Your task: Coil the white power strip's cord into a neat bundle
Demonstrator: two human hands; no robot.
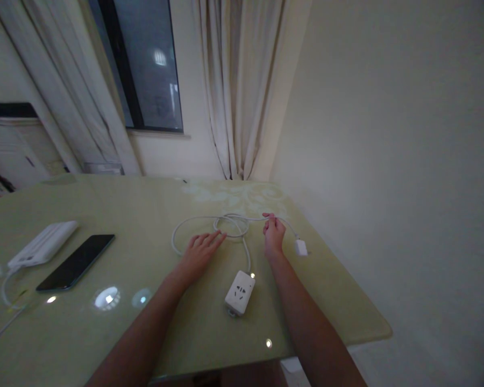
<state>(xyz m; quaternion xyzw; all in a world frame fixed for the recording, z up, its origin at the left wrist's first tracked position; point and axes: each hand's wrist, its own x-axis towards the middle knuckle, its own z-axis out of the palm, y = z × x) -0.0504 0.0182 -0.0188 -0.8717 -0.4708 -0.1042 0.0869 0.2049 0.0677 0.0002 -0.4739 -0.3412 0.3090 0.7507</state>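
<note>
Socket block (239, 292) lies flat, long axis pointing away toward its cable (247, 255).

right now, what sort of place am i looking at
Probably a room in a home: a glossy table set in a corner, curtains beside a window, a phone on the table, and a white extension cord pinched by the right hand.

Green table (153, 204) — socket block (240, 292), looped cable (249, 260), plug (301, 247), phone (76, 262), power bank (44, 244).

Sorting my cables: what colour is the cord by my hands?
White, the thin round cord matching its square plastic socket block; head view shows it best.
</note>
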